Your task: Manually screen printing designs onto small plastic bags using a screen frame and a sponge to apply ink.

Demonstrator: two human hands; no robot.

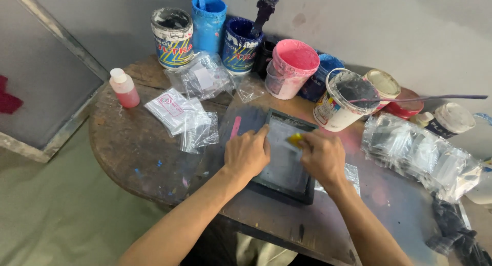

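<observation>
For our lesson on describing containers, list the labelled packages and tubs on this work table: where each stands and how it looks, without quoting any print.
Labelled paint tin: back left, round, yellow-blue band.
Dark blue tub: back centre, round, striped label.
White bucket: beside the framed screen, colourful label.
Clear bag: left, flat, pink printed mark.
Small bottle: far left, pink liquid, white cap.

We could not see the near edge of the dark screen frame [285,186] beneath the left hand [247,154]. The right hand [323,157] hid most of a yellow object [295,139]; its kind stayed unclear.
</observation>
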